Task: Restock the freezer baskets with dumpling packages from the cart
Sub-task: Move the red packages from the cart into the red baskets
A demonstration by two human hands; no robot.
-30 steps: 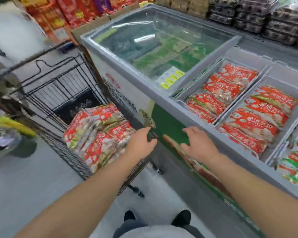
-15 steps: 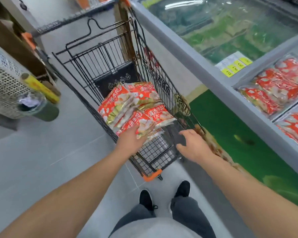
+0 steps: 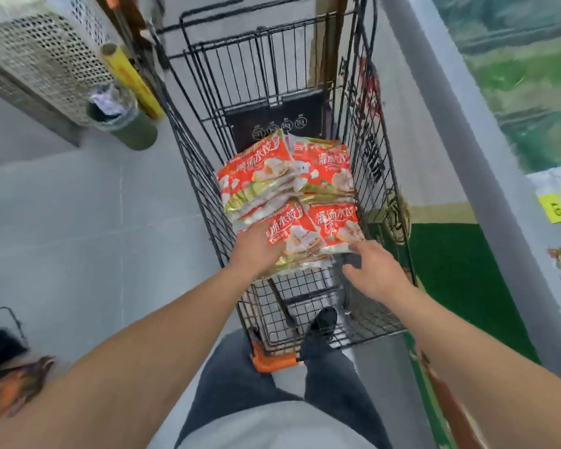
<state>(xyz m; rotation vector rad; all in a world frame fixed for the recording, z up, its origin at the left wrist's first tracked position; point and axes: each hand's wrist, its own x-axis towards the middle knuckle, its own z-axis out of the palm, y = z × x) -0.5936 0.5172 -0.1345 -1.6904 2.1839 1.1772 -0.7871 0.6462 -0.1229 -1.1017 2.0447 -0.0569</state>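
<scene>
"灌汤水饺" on red dumpling packages (image 3: 289, 202)

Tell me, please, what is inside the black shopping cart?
A pile of red dumpling packages lies in the shopping cart. The left hand rests on the nearest package. Anything beneath the pile is covered.

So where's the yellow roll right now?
Upper left of the head view, the yellow roll leans against the perforated metal panel, behind the green bin, left of the cart.
</scene>
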